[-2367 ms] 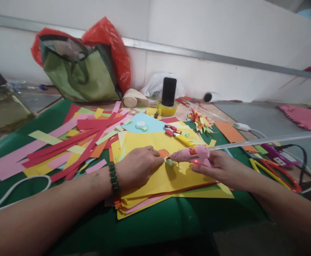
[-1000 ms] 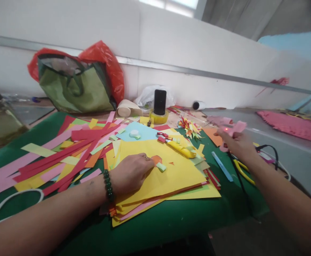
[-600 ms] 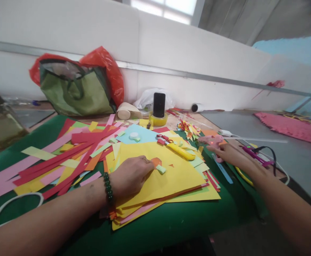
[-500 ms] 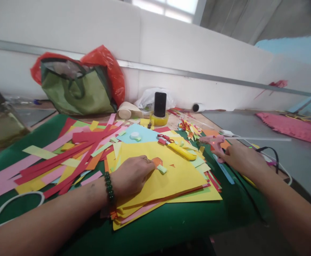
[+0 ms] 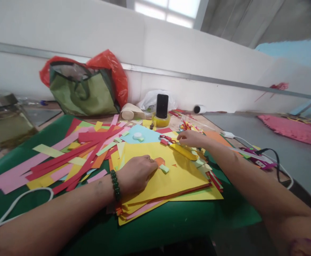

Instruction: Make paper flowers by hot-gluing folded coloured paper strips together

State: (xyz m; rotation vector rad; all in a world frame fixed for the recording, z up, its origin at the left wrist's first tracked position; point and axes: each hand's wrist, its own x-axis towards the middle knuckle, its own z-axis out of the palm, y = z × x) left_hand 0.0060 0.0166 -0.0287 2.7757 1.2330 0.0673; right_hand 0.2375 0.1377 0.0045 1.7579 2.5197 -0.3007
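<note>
My left hand (image 5: 138, 173), with a green bead bracelet at the wrist, rests on a stack of yellow paper (image 5: 176, 186). Its fingers are closed at the edge of a small orange paper piece (image 5: 159, 161). A folded light green paper strip (image 5: 164, 168) lies against that piece. My right hand (image 5: 189, 138) hovers over the far right of the stack, fingers bent downward and slightly apart, nothing visible in them. Just below it lies a yellow utility knife (image 5: 183, 152), and to its left are folded red paper pieces (image 5: 166, 139). The glue gun is out of sight.
Loose coloured paper strips (image 5: 72, 153) cover the left side. Behind stand a green bag (image 5: 85, 92), a phone (image 5: 162, 106) on a tape roll (image 5: 161, 122) and a glass jar (image 5: 7, 122). A purple power strip (image 5: 262, 163) with cables sits at right.
My right hand has let go of the pink glue gun and moved left over the paper stack. My left hand stays at the orange piece. The view has shifted slightly.
</note>
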